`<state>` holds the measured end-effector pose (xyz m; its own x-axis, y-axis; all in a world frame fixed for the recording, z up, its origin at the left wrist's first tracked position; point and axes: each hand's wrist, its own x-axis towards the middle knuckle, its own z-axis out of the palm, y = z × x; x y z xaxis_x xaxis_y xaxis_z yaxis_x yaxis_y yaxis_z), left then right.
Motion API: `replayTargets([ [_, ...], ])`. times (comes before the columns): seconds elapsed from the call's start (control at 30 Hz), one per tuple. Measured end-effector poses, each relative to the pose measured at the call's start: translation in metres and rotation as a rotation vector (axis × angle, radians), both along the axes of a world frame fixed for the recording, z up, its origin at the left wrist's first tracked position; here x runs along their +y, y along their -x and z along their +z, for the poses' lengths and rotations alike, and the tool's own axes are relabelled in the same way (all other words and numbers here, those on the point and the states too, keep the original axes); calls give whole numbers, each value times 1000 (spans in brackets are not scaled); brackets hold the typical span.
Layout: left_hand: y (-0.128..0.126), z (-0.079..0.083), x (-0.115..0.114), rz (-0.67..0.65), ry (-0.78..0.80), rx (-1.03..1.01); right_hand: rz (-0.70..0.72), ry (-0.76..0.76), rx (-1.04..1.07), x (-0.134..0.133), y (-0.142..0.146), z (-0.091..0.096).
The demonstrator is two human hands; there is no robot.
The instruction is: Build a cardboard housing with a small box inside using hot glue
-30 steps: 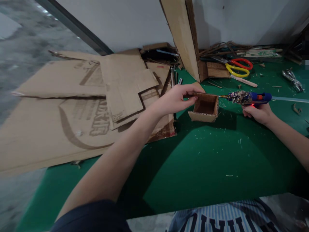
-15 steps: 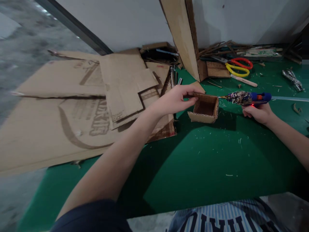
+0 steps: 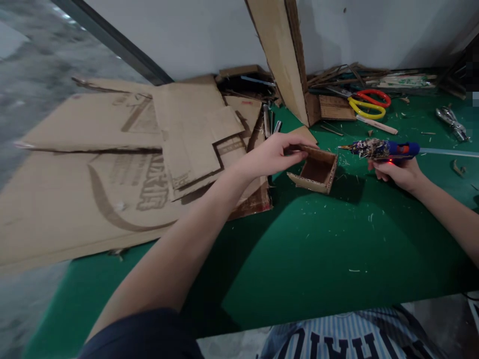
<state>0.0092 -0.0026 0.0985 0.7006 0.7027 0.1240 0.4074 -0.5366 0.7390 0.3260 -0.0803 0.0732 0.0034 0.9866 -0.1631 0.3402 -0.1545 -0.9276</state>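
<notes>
Between the thumb and fingers of my left hand (image 3: 282, 152) is the far wall of a small open cardboard box (image 3: 313, 185). The box is tilted, its hollow side turned up toward me, and one wall sticks out at its left corner. My right hand (image 3: 402, 173) grips a blue glue gun (image 3: 392, 148) from below. A red light glows near its handle, and a clear glue stick (image 3: 445, 152) runs out of its back end. Messy glue and debris coat the front of the gun. Its nozzle points left, close to the box's upper right corner.
Flat cardboard sheets (image 3: 194, 134) cover the left of the green table (image 3: 299, 269). Behind the box, a cardboard post (image 3: 280, 55) stands against the wall. Scissors (image 3: 368, 107) with red and yellow handles lie at the back, near cardboard scraps and a clear-wrapped item (image 3: 452, 123).
The box has turned slightly in my left hand, its near side swinging left. A small gap now shows between the nozzle and the box corner.
</notes>
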Motion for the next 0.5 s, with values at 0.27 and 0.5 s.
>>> replayTargets([
  [0.27,-4,-22,8,69,260,-244,36,-65,39,0,-1,0],
  [0.5,-18,-19,28,-133,496,-268,32,-57,70,0,-1,0],
])
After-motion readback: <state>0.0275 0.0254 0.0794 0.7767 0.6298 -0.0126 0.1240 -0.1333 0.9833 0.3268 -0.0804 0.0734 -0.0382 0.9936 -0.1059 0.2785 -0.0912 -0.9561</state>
